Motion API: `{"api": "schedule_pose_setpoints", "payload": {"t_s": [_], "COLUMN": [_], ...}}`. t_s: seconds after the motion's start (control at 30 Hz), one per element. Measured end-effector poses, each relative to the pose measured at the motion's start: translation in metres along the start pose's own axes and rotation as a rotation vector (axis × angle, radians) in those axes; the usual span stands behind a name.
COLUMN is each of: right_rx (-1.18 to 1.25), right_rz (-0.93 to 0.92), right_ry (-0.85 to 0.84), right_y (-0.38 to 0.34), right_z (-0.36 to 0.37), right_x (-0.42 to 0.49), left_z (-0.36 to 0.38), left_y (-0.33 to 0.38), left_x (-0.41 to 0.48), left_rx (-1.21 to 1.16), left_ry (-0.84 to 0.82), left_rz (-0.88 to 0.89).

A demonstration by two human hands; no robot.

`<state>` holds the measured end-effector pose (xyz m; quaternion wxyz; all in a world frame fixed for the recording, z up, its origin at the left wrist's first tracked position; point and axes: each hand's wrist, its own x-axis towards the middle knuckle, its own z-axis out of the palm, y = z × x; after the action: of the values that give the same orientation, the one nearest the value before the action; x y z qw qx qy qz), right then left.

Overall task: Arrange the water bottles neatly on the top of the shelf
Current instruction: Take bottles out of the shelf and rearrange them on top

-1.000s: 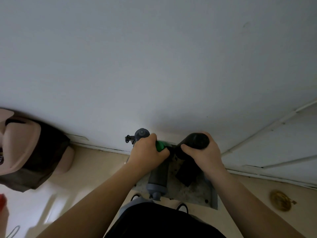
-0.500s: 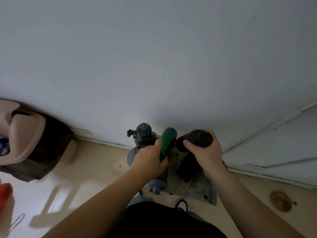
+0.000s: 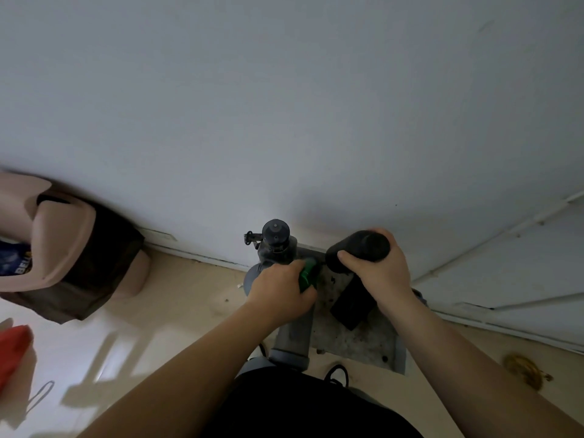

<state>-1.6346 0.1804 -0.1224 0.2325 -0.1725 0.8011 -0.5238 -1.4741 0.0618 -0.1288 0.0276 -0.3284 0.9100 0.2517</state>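
Observation:
I look straight down on a small grey shelf top (image 3: 357,339) against the wall. My left hand (image 3: 281,289) is closed around a green-capped bottle (image 3: 307,275) whose grey body (image 3: 292,339) stands on the shelf's left side. My right hand (image 3: 376,273) grips a black bottle (image 3: 357,248) by its top, its dark body reaching down to the shelf. A grey bottle with a round dark lid and a side clip (image 3: 275,240) stands at the back left, close to the wall and beside my left hand.
A pink swing-lid bin with a dark liner (image 3: 72,257) stands on the floor at the left. A red object (image 3: 12,352) lies at the left edge. A brass floor fitting (image 3: 524,369) sits at the right. White wall trim (image 3: 505,254) runs right of the shelf.
My left hand has slid up over the green-capped bottle, covering most of its cap. The right hand keeps its grip on the black bottle, which has barely shifted.

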Motion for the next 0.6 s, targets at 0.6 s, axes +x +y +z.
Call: {"api": "schedule_pose_setpoints", "payload": {"t_s": [0.6], "right_rx": [-0.274], "right_rz": [-0.093], "right_ry": [-0.363], "right_y": [-0.018], "right_z": [0.063], "right_x": [0.039], "left_z": [-0.001], "left_y": [-0.017], "left_x": [-0.016], "left_rx": [-0.134], "left_ry": [0.096], "left_rz": [0.073]}}
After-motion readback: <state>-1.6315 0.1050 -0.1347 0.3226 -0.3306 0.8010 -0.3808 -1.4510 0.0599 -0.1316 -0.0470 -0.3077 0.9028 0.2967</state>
